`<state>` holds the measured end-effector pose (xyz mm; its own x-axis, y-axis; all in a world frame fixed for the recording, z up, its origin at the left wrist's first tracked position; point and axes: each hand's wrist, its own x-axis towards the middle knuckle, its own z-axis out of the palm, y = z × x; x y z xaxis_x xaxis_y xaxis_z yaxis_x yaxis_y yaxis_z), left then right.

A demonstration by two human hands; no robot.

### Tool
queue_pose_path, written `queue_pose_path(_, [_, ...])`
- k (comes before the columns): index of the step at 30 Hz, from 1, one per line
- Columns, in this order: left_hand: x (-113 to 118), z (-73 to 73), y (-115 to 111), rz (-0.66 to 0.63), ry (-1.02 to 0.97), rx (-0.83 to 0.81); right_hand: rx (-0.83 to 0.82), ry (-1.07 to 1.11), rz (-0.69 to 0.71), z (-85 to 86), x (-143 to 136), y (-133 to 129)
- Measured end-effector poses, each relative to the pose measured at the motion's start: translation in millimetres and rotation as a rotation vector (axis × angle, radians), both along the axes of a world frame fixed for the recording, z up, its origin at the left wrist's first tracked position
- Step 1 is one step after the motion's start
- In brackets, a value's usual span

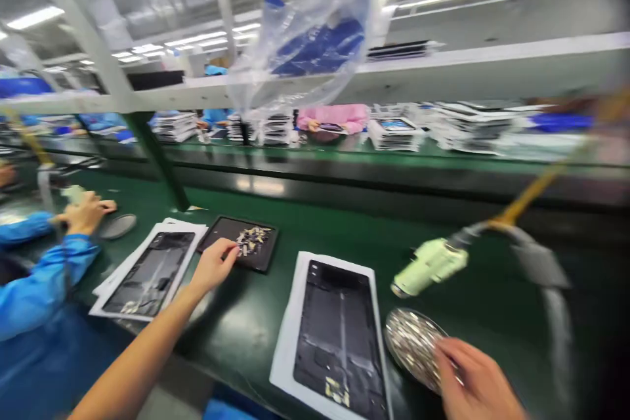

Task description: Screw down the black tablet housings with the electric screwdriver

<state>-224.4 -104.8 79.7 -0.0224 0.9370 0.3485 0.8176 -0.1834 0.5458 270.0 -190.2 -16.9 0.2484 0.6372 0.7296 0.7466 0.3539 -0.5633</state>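
My left hand [215,265] reaches to a shallow black tray [258,262] holding a heap of small pale and dark parts [253,240]. Thumb and fingers are pinched together at the heap's edge; anything between them is too small to make out. On the right, my right hand [475,377] dips closed fingertips into a round dish of small shiny metal pieces [413,344], perhaps screws. What those fingertips hold is hidden. Between the hands lies a black tablet housing [339,335] on white sheets [288,348], with small light parts at its near end.
A pale green power screwdriver [430,267] lies beyond the dish, its cable near a yellow strap [531,193]. Another tablet housing [150,272] lies on the left. A co-worker's blue sleeve [29,298] is at far left. A plastic bag [315,46] hangs from the shelf [482,69].
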Motion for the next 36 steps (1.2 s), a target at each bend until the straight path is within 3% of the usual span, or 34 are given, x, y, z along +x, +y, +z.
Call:
queue_pose_path(3, [97.4, -13.9, 34.6, -0.312, -0.032, -0.003, -0.040, -0.039, -0.057, 13.2, -6.8, -3.3])
queue_pose_path(5, [149.7, -22.9, 50.9, -0.468, -0.038, -0.015, -0.058, -0.064, -0.070, 18.3, -9.1, -3.4])
queue_pose_path(7, [186.5, -31.7, 64.5, -0.586, -0.027, -0.026, -0.081, -0.122, -0.024, 20.3, -10.8, -6.2])
queue_pose_path(9, [206.3, -40.0, 76.6, -0.636, -0.015, -0.021, -0.113, -0.216, 0.054, 19.6, -13.4, -13.3])
queue_pose_path(13, [208.2, -53.9, 93.4, -0.607, -0.037, 0.003, -0.225, -0.435, 0.189, 16.8, -21.9, -29.8])
queue_pose_path(17, [199.1, -59.9, 99.4, -0.572, -0.059, 0.006, -0.359, -0.558, 0.245, 19.8, -28.4, -27.2])
queue_pose_path(22, [199.6, -60.5, 100.8, -0.573, -0.060, -0.017, -0.465, -0.582, 0.247, 24.1, -13.3, -10.9])
queue_pose_path(26, [201.5, -62.3, 102.0, -0.570, -0.056, -0.032, -0.492, -0.586, 0.199, 24.4, 4.4, -12.8])
queue_pose_path(36, [202.0, -58.8, 101.8, -0.556, -0.051, -0.068, -0.506, -0.634, 0.333, 40.3, -12.2, -18.9])
